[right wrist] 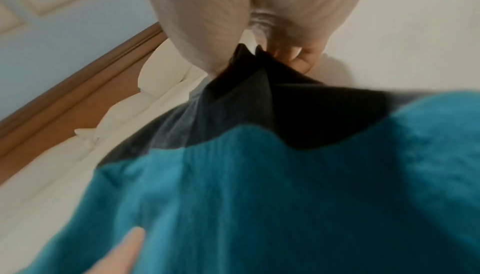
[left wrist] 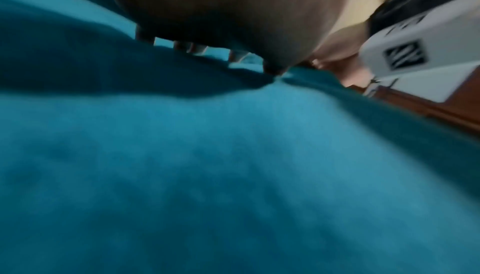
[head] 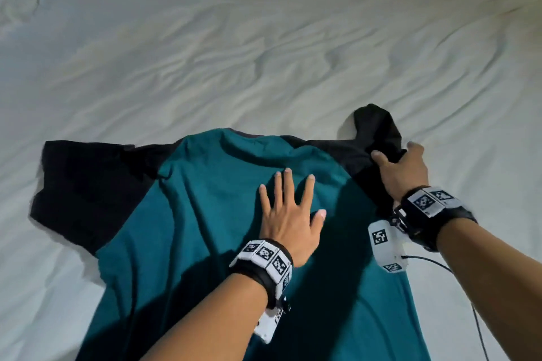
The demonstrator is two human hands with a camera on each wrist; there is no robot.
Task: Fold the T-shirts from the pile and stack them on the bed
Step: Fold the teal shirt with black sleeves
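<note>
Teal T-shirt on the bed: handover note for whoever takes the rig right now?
Left hand: flat, fingers spread, pressing on the chest of the teal T-shirt with black sleeves.
Right hand: grips the bunched black right sleeve, which is raised off the white bedsheet.
Shirt: lies spread on the sheet, collar pointing away from the person; the black left sleeve is laid out flat.
Done: shirt spread out.
Left: no fold is made yet. Probably bring the right sleeve in over the body, then the left, fold up and stack. Neither the pile nor a stack is in view.
</note>
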